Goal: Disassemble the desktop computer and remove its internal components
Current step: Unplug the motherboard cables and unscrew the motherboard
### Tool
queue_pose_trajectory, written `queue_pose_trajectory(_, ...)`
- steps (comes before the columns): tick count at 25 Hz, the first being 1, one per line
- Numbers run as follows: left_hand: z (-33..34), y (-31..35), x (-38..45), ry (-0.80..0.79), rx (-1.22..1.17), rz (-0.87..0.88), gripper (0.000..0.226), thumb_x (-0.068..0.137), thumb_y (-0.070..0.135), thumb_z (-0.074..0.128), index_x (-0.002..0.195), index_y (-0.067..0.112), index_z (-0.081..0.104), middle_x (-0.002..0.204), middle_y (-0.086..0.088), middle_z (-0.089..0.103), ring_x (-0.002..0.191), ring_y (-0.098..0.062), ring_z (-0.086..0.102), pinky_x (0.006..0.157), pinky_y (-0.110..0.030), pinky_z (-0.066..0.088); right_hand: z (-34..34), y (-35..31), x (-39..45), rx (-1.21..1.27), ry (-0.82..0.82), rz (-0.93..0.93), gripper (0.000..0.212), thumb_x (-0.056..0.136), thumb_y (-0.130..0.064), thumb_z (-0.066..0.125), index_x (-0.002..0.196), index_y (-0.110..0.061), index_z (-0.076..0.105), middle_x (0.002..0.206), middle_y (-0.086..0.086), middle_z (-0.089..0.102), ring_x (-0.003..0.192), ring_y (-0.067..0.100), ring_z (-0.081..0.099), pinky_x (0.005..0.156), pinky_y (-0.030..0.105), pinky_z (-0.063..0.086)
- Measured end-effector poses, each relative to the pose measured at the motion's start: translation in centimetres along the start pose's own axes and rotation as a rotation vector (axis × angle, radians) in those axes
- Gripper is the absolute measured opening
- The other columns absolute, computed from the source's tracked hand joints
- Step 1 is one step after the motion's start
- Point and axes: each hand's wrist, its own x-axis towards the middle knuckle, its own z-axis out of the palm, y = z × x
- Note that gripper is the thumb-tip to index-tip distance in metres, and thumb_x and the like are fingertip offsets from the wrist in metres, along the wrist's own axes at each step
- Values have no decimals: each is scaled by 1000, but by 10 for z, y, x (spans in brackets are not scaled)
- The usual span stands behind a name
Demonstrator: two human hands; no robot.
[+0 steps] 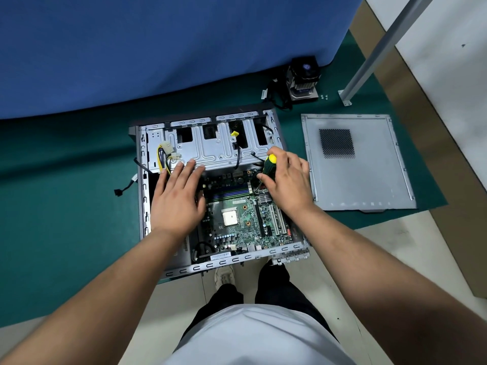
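An open desktop case [143, 196] lies on its side on the green mat. Inside it sits a green motherboard [237, 233] with a bare CPU [229, 217] and RAM sticks [229, 189]. The silver drive cage [210, 146] fills the far part of the case. My right hand [287, 180] grips a green and yellow screwdriver [269, 164], its tip down on the board's far right corner. My left hand [176, 196] lies flat, fingers straight, across the left part of the case, fingertips on the cage's edge.
The removed side panel [369, 180] lies flat to the right of the case. A CPU cooler with fan [305, 80] and its cable stands at the back, small screws [324, 96] beside it. A blue wall rises behind. A metal post [374, 51] stands at the right.
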Motion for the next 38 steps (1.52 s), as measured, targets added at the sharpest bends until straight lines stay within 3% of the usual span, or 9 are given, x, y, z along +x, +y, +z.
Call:
queue_pose_trajectory(6,0,0,0,6,-4,-4,70,93,41,52,158,29,30,166,3,29,155,-18,21,127,-46,9,-5,-2,-2,36,-36,-10,55,87,-43,78,128,-29,45,102,2,70,119,19,45,100,41,34)
queue_pose_trajectory(9,-1,1,-1,4,-10,-9,70,93,40,53,158,29,30,166,4,30,155,-18,21,127,-47,10,-13,-4,1,-27,-75,-40,39,97,-59,56,125,-32,53,108,-5,71,114,21,55,97,40,36)
queue_pose_trajectory(12,-2,1,-1,0,-11,-13,70,93,40,53,158,30,30,166,4,29,155,-18,21,127,-47,9,-24,-10,11,-197,-56,-61,45,104,-62,35,108,-26,61,88,-1,69,83,25,62,73,36,44)
queue_pose_trajectory(15,-3,1,-1,-2,-14,-15,70,93,40,53,158,29,30,166,4,29,155,-18,20,127,-46,9,-35,-17,22,-234,-204,-152,28,101,-45,39,102,-21,52,75,1,62,68,27,62,52,28,30)
queue_pose_trajectory(18,-3,1,-1,-5,-15,-14,70,93,40,52,158,29,29,166,4,28,155,-18,20,127,-46,8,-44,-18,29,-260,-324,-236,28,88,-42,40,105,-20,45,93,4,63,83,27,58,62,33,35)
queue_pose_trajectory(22,-4,1,-1,-10,-21,-18,70,93,40,53,158,30,29,166,4,28,155,-17,19,127,-46,8,-51,-21,31,-351,-344,-195,31,101,-51,32,105,-23,42,74,-1,54,68,26,55,57,32,43)
queue_pose_trajectory(25,-4,2,-1,-9,-21,-18,70,93,40,52,158,29,29,167,3,28,155,-17,19,127,-46,8,-52,-22,30,-311,-409,-238,37,88,-43,45,117,-20,42,105,6,61,96,28,57,70,38,44)
queue_pose_trajectory(28,-5,2,-1,-10,-20,-21,70,94,40,52,159,29,29,167,3,27,155,-17,19,127,-46,8,-50,-24,30,-290,-392,-152,34,101,-52,36,116,-21,41,92,5,60,84,29,60,62,36,47)
queue_pose_trajectory(38,-6,2,-1,-5,-35,-22,69,93,38,54,158,29,31,166,3,28,155,-17,20,127,-46,8,-50,-27,27,-63,-485,-182,31,89,-19,58,118,-17,49,114,5,52,104,28,54,78,37,49)
